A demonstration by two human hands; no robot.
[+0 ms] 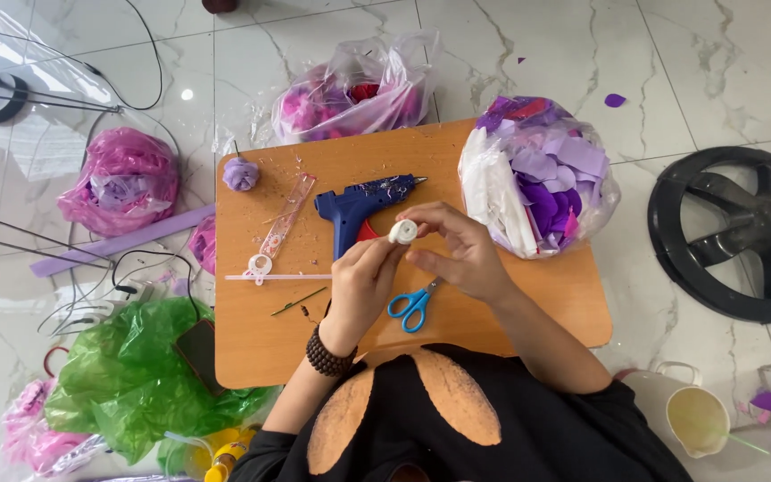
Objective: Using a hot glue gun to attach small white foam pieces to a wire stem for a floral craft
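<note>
My left hand point(360, 284) and my right hand point(455, 253) meet above the low wooden table point(528, 303), both pinching a small white tape roll point(402, 232). The left wrist wears a dark bead bracelet point(326, 354). Just behind the hands lies a blue glue gun point(359, 204). Blue-handled scissors point(413, 304) rest on the table under my hands.
On the table: a clear bag of purple paper petals point(537, 174), a purple paper flower point(241, 173), a clear ruler point(286, 217), a thin stick point(278, 277). On the floor: pink point(122, 181), green point(136, 375) and clear bags point(354, 89), cables, a black fan point(733, 232), a white cup point(696, 419).
</note>
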